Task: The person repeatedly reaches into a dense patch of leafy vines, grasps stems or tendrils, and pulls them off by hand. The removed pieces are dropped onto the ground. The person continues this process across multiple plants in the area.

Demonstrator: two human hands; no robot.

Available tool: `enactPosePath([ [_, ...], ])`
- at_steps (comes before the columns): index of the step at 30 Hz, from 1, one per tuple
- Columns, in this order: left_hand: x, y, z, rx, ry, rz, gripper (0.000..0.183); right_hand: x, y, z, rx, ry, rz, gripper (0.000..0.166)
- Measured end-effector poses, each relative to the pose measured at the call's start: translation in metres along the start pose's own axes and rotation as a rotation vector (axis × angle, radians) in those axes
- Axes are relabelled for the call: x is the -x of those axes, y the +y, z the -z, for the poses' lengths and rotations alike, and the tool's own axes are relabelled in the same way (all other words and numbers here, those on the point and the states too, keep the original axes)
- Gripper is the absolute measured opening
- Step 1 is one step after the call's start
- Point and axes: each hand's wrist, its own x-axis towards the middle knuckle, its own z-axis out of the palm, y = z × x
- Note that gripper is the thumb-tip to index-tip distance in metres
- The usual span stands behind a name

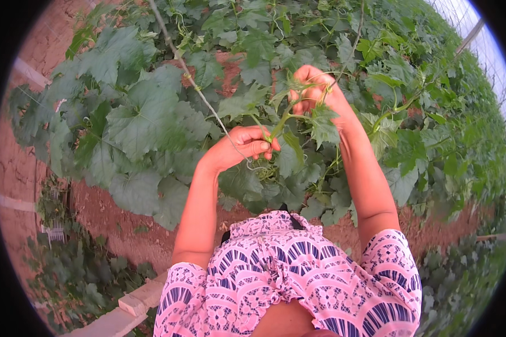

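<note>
My left hand point(249, 142) pinches the green stem of a climbing vine shoot point(281, 123) between thumb and fingers. Farther up, my right hand point(314, 90) curls its fingers around the shoot's leafy upper part; leaves and thin tendrils partly hide the fingertips. One thin support cord point(198, 89) slants down past my left hand and ends in a loose curl below it. A second cord point(355, 44) drops to the back of my right hand. Lobed young leaves point(324, 126) spread from the shoot between and below both hands.
Dense broad-leaved vines point(141, 113) fill the space ahead and to both sides. Another vine stem point(398, 110) arches at the right. Reddish soil point(118, 223) shows beneath the foliage. A pale beam point(137, 299) lies at lower left, and translucent sheeting point(461, 17) rises at upper right.
</note>
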Motion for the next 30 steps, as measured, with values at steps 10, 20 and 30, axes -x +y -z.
enactPosePath([
  [10, -0.034, -0.025, -0.008, 0.104, 0.336, -0.029, 0.016, -0.006, -0.094, -0.016, -0.257, -0.281, 0.485, 0.045],
  [20, -0.072, -0.037, 0.016, 0.080, 0.530, -0.055, 0.064, 0.115, -0.025, -0.013, 0.084, 0.446, 0.360, 0.024],
  [30, -0.098, -0.042, 0.029, 0.175, 0.365, -0.060, 0.013, 0.171, -0.049, -0.029, 0.612, 0.784, 0.418, 0.024],
])
